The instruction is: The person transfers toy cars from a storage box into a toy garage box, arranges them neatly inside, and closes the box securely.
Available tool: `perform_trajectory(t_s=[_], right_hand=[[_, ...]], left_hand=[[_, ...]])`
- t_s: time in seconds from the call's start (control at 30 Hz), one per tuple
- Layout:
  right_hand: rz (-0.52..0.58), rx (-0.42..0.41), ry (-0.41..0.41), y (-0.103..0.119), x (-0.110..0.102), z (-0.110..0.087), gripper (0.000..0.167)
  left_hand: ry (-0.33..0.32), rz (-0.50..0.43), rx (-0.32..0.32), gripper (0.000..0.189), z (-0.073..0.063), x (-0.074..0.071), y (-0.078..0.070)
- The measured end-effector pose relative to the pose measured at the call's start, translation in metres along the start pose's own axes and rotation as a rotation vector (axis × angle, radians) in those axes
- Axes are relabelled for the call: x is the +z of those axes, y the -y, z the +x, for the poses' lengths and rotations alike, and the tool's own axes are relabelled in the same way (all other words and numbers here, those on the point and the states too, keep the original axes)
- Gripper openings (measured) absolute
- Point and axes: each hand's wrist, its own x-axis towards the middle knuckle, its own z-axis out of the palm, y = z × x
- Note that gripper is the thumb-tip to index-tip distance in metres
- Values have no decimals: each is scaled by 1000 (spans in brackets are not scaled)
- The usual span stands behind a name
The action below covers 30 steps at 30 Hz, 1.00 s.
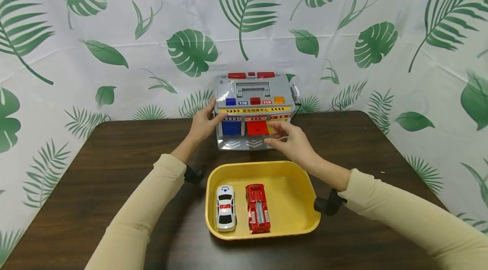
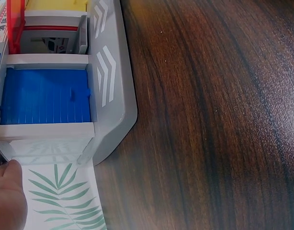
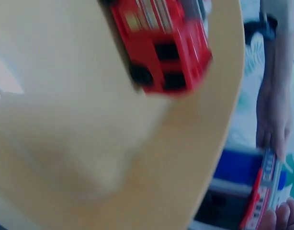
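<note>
A grey toy emergency station (image 1: 282,87) stands at the back of the table. My left hand (image 1: 203,125) holds its left side, thumb over the front edge. The blue door (image 2: 45,97) is down, while the red door (image 1: 257,128) beside it is swung up and outward, exposing a dark bay. Just right of the red door is my right hand (image 1: 293,139), with loosely bent fingers and nothing visible in its grasp. A yellow door lies partly behind these fingers. Some of the right fingers (image 3: 283,215) show at the corner of the right wrist view.
A yellow tray (image 1: 293,229) sits in front of the station, below both forearms. In it lie a white police car (image 1: 225,208) and a red fire truck (image 1: 258,208). A leaf-patterned cloth (image 1: 152,58) hangs behind the dark wooden table (image 1: 152,143).
</note>
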Motion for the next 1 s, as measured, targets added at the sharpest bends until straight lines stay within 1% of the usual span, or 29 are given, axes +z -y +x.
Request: perform_trajectory(t_s=[0.03, 0.07, 0.13, 0.27, 0.47, 0.6, 0.7, 0.83, 1.0], right_hand=[[17, 5, 13, -1, 0, -6, 44], [33, 16, 28, -1, 1, -12, 44], [67, 34, 59, -3, 2, -22, 44], [106, 98, 113, -5, 6, -43, 46], [141, 221, 195, -4, 15, -66, 55], [169, 289, 239, -5, 23, -76, 65], [188, 311, 285, -7, 28, -81, 73], [206, 316, 331, -12, 32, -86, 79], [222, 360, 369, -16, 38, -89, 83]], left_hand=[[2, 1, 3, 73, 0, 0, -1], [8, 0, -7, 72, -2, -1, -6], [14, 0, -16, 72, -7, -3, -17], [27, 8, -35, 70, -15, -5, -39], [25, 29, -28, 69, -17, -5, -42], [32, 22, -36, 70, -16, -5, -40], [28, 8, -40, 72, -10, -4, -27], [17, 15, -26, 74, -2, -2, -7], [2, 32, -10, 74, -1, -1, -1]])
